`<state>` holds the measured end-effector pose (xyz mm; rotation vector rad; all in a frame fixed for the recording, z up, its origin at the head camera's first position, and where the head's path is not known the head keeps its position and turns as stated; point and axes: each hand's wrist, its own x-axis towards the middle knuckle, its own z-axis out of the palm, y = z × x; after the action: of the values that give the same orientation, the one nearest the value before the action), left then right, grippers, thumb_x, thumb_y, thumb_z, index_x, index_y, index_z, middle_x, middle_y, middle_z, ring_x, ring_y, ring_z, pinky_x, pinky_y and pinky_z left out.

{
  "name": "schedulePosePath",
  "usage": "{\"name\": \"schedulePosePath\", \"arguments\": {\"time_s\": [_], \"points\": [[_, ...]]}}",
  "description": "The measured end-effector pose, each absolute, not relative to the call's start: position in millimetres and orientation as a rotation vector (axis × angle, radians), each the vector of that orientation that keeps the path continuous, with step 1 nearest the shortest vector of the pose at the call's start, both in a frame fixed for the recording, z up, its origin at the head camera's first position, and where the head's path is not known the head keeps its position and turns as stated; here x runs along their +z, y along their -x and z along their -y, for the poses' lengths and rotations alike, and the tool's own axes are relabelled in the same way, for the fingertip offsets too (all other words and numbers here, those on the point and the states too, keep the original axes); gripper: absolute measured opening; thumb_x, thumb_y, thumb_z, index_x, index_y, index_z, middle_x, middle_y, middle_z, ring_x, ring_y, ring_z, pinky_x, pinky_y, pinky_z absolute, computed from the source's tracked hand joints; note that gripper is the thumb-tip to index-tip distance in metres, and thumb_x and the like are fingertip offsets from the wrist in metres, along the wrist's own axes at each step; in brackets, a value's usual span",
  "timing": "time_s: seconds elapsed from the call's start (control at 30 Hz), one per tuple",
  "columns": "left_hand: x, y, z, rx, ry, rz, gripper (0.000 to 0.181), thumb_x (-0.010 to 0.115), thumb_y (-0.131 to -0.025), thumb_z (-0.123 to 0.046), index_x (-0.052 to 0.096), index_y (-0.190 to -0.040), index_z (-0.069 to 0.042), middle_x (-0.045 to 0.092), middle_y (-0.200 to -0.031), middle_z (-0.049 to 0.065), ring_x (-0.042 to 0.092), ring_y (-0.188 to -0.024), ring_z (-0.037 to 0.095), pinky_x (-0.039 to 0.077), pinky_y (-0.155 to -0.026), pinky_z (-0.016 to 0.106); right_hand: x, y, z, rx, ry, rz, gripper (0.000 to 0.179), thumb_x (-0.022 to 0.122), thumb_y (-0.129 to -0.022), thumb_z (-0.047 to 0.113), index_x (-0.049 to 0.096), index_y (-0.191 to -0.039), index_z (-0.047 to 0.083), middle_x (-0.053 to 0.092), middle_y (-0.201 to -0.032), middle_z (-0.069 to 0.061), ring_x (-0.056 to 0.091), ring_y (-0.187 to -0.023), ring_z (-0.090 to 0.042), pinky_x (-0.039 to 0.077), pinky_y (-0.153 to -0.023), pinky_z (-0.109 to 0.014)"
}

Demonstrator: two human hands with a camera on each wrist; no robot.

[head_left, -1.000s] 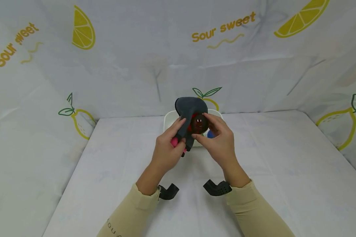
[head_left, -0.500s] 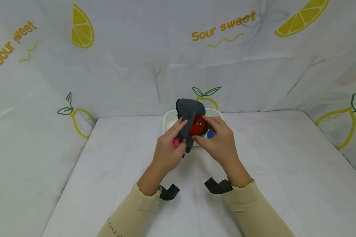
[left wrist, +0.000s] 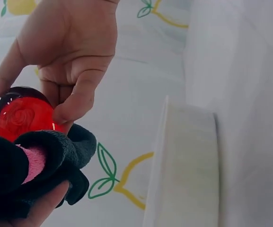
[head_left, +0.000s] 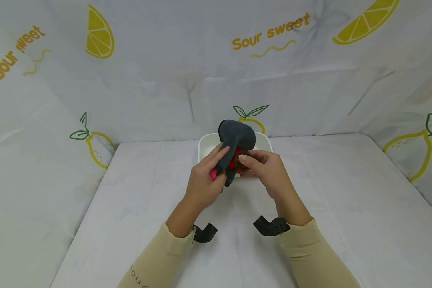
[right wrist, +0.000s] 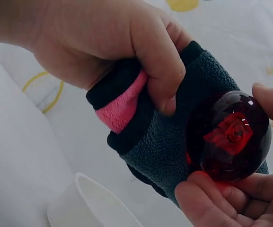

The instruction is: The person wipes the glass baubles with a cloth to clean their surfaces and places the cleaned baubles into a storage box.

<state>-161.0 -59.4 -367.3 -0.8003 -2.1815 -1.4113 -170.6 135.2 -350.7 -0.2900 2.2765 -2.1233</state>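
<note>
My left hand (head_left: 206, 176) grips a dark grey fuzzy cloth (head_left: 237, 132) with a pink layer; one end flops over at the top. Against the cloth rests a clear red ball (right wrist: 228, 135) with a rose shape inside. My right hand (head_left: 271, 172) holds this ball between thumb and fingers, as the right wrist view shows best. In the left wrist view, the cloth (left wrist: 46, 161) partly covers the red ball (left wrist: 22, 116). Both hands are held in front of a white plastic tub (head_left: 207, 144), whose contents are hidden.
The table (head_left: 331, 192) has a white cover. Behind it hangs a white sheet (head_left: 147, 80) printed with lemons and lettering. A black curved piece (head_left: 205, 233) sits at the left wrist, and another black piece (head_left: 271, 226) at the right wrist.
My right hand has shifted slightly down and right, its fingers changing position on the ball. The cloth's top has swung a little right. A blue thing in the tub is now hidden.
</note>
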Motion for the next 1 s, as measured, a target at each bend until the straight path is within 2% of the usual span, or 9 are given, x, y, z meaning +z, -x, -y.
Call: {"name": "schedulePosePath", "arguments": {"time_s": [0.17, 0.3, 0.43, 0.53, 0.73, 0.9, 1.0], "points": [[-367.7, 160.7, 58.2, -1.412, 0.785, 2.198, 0.061, 0.053, -0.082, 0.010, 0.055, -0.140, -0.009, 0.049, -0.149, 0.006, 0.049, -0.135, 0.018, 0.045, -0.103, 0.033, -353.2, 170.9, -133.0, -2.188, 0.251, -2.228, 0.040, 0.063, -0.094, 0.021, 0.064, -0.116, -0.012, 0.072, -0.089, 0.001, 0.070, -0.077, -0.021, 0.061, -0.070, -0.037], [-367.9, 160.6, 57.6, -1.419, 0.768, 2.192, 0.061, 0.054, -0.083, 0.010, 0.054, -0.141, -0.009, 0.048, -0.150, 0.005, 0.049, -0.135, 0.017, 0.045, -0.104, 0.033, -354.1, 168.7, -125.9, -2.366, 0.173, -2.190, 0.039, 0.068, -0.092, 0.015, 0.059, -0.125, -0.004, 0.070, -0.088, 0.000, 0.071, -0.078, -0.020, 0.061, -0.069, -0.036], [-368.5, 160.8, 55.7, -1.457, 0.780, 2.161, 0.061, 0.055, -0.084, 0.010, 0.053, -0.142, -0.009, 0.048, -0.149, 0.007, 0.050, -0.134, 0.018, 0.044, -0.105, 0.034, -355.7, 167.3, -118.9, -2.584, 0.052, -2.206, 0.033, 0.075, -0.086, 0.011, 0.058, -0.114, 0.002, 0.070, -0.084, 0.000, 0.071, -0.073, -0.016, 0.061, -0.069, -0.030], [-369.0, 159.7, 53.4, -1.494, 0.806, 2.150, 0.062, 0.056, -0.084, 0.010, 0.052, -0.143, -0.009, 0.048, -0.149, 0.007, 0.051, -0.133, 0.019, 0.045, -0.104, 0.034, -357.6, 166.7, -116.7, -2.654, -0.015, -2.314, 0.027, 0.077, -0.084, 0.012, 0.064, -0.106, 0.002, 0.072, -0.085, 0.002, 0.069, -0.074, -0.014, 0.059, -0.068, -0.025], [-369.2, 156.3, 51.8, -1.489, 0.794, 2.140, 0.062, 0.058, -0.085, 0.010, 0.051, -0.143, -0.008, 0.047, -0.149, 0.008, 0.051, -0.133, 0.020, 0.045, -0.102, 0.034, -360.5, 165.1, -113.7, -2.591, 0.122, -2.561, 0.031, 0.075, -0.087, 0.012, 0.069, -0.115, 0.002, 0.071, -0.098, -0.002, 0.068, -0.086, -0.016, 0.058, -0.074, -0.022], [-367.8, 157.9, 54.9, -1.488, 0.745, 2.082, 0.060, 0.057, -0.085, 0.012, 0.051, -0.143, -0.005, 0.048, -0.148, 0.012, 0.051, -0.133, 0.020, 0.044, -0.103, 0.032, -360.6, 161.8, -106.5, -2.436, 0.409, -2.676, 0.052, 0.078, -0.082, 0.006, 0.062, -0.131, 0.003, 0.067, -0.118, -0.012, 0.063, -0.100, -0.017, 0.055, -0.087, -0.021], [-367.9, 158.3, 56.3, -1.512, 0.742, 2.069, 0.060, 0.056, -0.086, 0.013, 0.050, -0.143, -0.004, 0.047, -0.148, 0.013, 0.050, -0.134, 0.021, 0.044, -0.103, 0.033, -361.4, 159.8, -104.3, -2.334, 0.508, -2.758, 0.062, 0.082, -0.078, 0.005, 0.058, -0.136, 0.003, 0.064, -0.125, -0.013, 0.061, -0.108, -0.015, 0.052, -0.093, -0.021]]}}
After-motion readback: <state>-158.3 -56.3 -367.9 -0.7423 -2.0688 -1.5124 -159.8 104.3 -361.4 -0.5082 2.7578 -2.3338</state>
